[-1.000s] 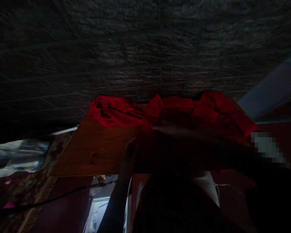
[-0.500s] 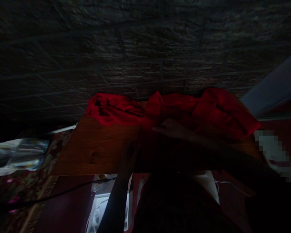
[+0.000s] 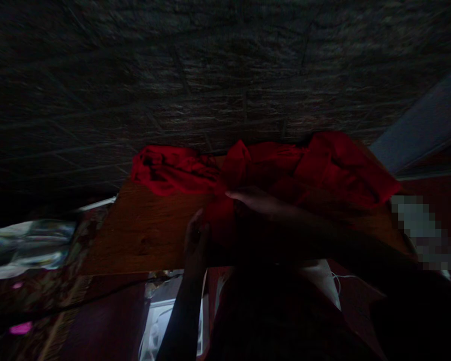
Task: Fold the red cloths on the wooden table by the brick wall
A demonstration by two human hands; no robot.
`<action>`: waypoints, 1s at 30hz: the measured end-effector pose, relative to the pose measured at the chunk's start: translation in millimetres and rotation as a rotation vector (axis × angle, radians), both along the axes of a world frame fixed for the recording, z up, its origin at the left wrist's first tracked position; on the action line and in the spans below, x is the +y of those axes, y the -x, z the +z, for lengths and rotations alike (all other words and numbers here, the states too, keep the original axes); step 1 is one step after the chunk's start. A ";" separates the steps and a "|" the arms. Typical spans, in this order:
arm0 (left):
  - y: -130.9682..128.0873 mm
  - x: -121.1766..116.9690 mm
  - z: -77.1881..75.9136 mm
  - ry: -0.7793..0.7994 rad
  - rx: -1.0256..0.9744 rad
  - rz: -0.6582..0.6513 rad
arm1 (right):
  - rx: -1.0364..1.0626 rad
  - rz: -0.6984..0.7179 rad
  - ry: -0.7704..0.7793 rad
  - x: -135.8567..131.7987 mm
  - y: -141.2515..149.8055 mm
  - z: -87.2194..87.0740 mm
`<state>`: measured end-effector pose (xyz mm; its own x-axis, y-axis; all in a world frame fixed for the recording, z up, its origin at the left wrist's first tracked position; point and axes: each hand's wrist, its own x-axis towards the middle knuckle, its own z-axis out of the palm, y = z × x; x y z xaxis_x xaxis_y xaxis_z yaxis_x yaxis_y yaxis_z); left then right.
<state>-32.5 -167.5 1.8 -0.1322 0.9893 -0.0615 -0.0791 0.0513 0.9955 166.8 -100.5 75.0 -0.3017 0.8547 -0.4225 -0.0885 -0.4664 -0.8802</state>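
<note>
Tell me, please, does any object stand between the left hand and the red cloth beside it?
Nothing visible does: the left hand is beside the red cloth, over the wooden table; the right hand is farther right, not between them. Darkness hides whether the left hand touches.

Right hand point(image 3: 253, 199): underside lost in shadow. Left hand point(image 3: 195, 238): contact with red cloth point(image 3: 221, 214) unclear. Shiny sheet point(image 3: 30, 244) cut by left edge.

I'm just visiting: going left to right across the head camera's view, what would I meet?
A pale, shiny item → the person's left hand → their right hand → the right-hand heap of red cloth.
</note>
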 end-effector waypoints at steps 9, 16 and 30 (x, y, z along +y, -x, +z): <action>-0.3 0.0 -2.9 -0.010 -0.007 0.067 | -0.247 -0.114 -0.411 6.7 3.1 -14.0; -0.7 1.9 0.0 -0.031 -0.023 0.091 | 0.051 -0.232 -0.129 -11.2 14.0 -9.0; 6.3 11.3 15.9 0.144 0.018 0.033 | 0.081 -0.371 -0.068 0.6 29.0 -18.5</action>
<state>-38.8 -156.3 17.7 -0.1667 0.9656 -0.1994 -0.0656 0.1909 0.9794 137.8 -99.9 56.4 0.0031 0.9373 -0.3484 -0.3104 -0.3303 -0.8914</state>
